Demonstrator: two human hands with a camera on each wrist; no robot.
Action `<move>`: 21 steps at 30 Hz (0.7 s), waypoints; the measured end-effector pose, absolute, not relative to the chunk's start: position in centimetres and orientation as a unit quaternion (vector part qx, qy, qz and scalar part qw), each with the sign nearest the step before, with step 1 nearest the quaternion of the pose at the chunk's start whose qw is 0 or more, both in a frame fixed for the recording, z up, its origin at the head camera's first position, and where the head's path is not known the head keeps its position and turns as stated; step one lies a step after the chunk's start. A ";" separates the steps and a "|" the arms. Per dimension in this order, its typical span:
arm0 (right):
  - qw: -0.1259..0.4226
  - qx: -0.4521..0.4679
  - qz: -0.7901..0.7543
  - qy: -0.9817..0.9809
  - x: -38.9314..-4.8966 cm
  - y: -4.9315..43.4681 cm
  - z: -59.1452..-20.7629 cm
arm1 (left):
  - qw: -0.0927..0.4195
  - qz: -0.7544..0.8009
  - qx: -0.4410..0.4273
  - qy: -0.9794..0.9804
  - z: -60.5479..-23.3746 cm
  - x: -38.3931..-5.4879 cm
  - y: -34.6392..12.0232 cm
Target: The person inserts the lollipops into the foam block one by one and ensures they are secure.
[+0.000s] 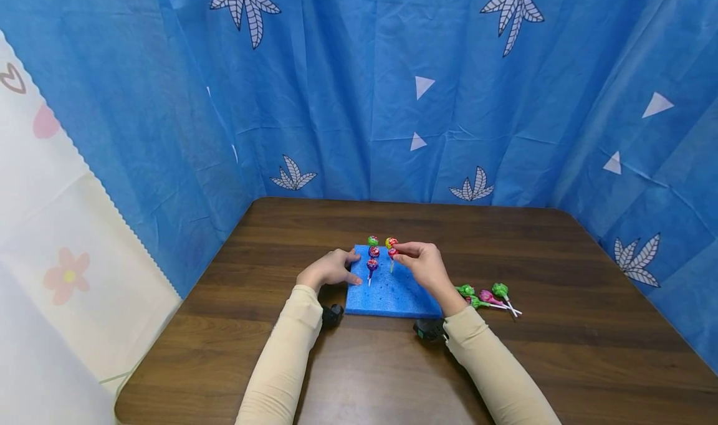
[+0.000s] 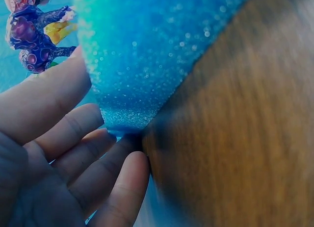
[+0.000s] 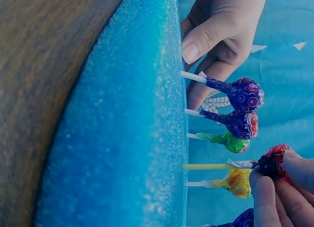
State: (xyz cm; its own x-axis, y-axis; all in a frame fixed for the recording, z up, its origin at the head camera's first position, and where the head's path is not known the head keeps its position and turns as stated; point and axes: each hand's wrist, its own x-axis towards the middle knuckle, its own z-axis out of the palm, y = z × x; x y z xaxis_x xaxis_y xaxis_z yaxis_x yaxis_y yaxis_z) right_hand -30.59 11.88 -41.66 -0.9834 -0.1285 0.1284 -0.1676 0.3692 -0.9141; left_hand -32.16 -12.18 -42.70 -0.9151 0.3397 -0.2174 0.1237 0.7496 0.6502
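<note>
My right hand pinches a red-wrapped lollipop by its head. Its yellow stick points down, with the tip at the top of a blue foam block. At the block's left edge, my left hand rests with fingers loosely extended and thumb by the top. Standing in the foam are a purple lollipop, a purple-and-red lollipop, a green lollipop and a yellow lollipop. Another purple wrapper is cut off at the right wrist view's bottom.
Several loose lollipops, green and pink, lie on the brown wooden table right of the block, partly behind my right forearm. Blue curtains hang behind the table and at its sides.
</note>
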 end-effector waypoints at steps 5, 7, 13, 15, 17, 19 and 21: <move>0.028 0.086 0.540 -0.837 -30.6 11.8 -41.7 | 0.165 0.330 0.122 0.921 -42.7 -32.2 -12.2; 0.029 0.085 0.537 -0.839 -30.6 11.7 -41.8 | 0.165 0.329 0.122 0.922 -42.7 -32.1 -12.2; 0.027 0.086 0.538 -0.838 -30.8 11.7 -42.3 | 0.163 0.330 0.122 0.922 -42.7 -32.1 -12.0; 0.027 0.086 0.539 -0.838 -30.8 11.8 -42.4 | 0.163 0.331 0.121 0.922 -42.7 -32.1 -12.0; 0.028 0.087 0.538 -0.838 -30.8 11.8 -42.5 | 0.162 0.332 0.119 0.921 -42.7 -32.0 -12.0; 0.029 0.089 0.536 -0.839 -30.8 11.8 -42.5 | 0.160 0.332 0.119 0.922 -42.7 -32.0 -12.0; 0.029 0.089 0.532 -0.842 -30.8 11.8 -42.6 | 0.159 0.333 0.118 0.922 -42.8 -32.0 -12.0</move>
